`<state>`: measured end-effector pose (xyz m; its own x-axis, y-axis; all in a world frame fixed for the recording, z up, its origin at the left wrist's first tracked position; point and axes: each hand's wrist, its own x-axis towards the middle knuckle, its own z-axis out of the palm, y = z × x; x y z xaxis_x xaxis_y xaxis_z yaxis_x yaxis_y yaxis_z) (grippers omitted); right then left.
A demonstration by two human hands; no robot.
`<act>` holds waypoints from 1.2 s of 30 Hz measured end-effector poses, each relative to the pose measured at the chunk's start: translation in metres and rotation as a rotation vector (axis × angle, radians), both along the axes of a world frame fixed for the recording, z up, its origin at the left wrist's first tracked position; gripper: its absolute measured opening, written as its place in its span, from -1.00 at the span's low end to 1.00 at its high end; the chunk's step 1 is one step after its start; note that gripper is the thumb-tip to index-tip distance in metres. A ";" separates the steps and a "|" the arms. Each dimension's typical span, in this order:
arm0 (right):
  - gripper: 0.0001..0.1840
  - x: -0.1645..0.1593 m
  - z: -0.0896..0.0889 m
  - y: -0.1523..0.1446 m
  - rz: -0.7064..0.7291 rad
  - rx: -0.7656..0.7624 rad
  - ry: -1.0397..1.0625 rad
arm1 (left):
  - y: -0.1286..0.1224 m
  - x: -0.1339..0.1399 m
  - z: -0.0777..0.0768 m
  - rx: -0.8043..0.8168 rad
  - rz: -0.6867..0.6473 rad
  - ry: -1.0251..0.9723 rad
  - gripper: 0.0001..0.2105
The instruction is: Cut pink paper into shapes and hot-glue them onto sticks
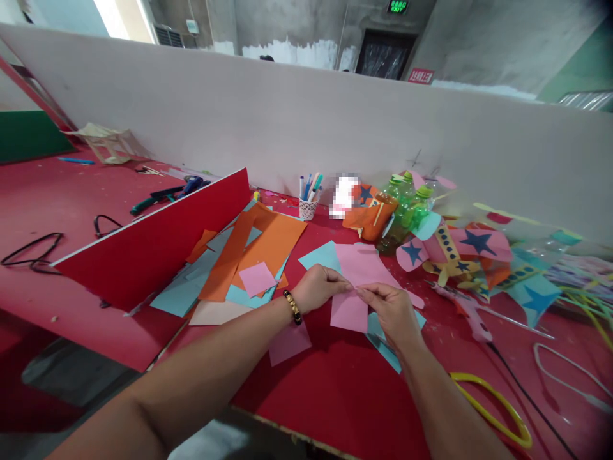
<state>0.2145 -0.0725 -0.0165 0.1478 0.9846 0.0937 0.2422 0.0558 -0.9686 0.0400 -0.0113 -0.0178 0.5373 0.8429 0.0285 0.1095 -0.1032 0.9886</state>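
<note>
My left hand (322, 291), with a beaded bracelet at the wrist, pinches the upper edge of a small pink paper (348, 314). Close beside it my right hand (390, 312) is closed on the same edge, and the fingertips of both hands almost meet. A larger pink sheet (359, 260) lies just behind. Blue paper (380, 338) is partly covered by my right hand. Under my left forearm a pink square (290, 345) rests on the red table (330, 396). Another pink square (257, 279) lies on orange and blue sheets to the left.
A red divider (172, 236) stands left of the orange sheets (275, 233). Behind are a pen cup (308, 207) and green bottles (407, 211). Decorated paper-and-bottle planes (450, 246), a pink glue gun (467, 313) with its cord, and yellow-handled scissors (498, 402) lie at right.
</note>
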 end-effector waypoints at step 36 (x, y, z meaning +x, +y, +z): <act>-0.80 0.003 -0.003 0.002 -0.028 0.034 0.061 | 0.002 -0.002 0.006 -0.373 -0.001 -0.211 -0.70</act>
<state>0.2173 -0.0710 -0.0195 0.1815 0.9764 0.1171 0.1843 0.0832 -0.9793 0.0376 -0.0097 -0.0116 0.5532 0.8157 -0.1689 -0.0992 0.2658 0.9589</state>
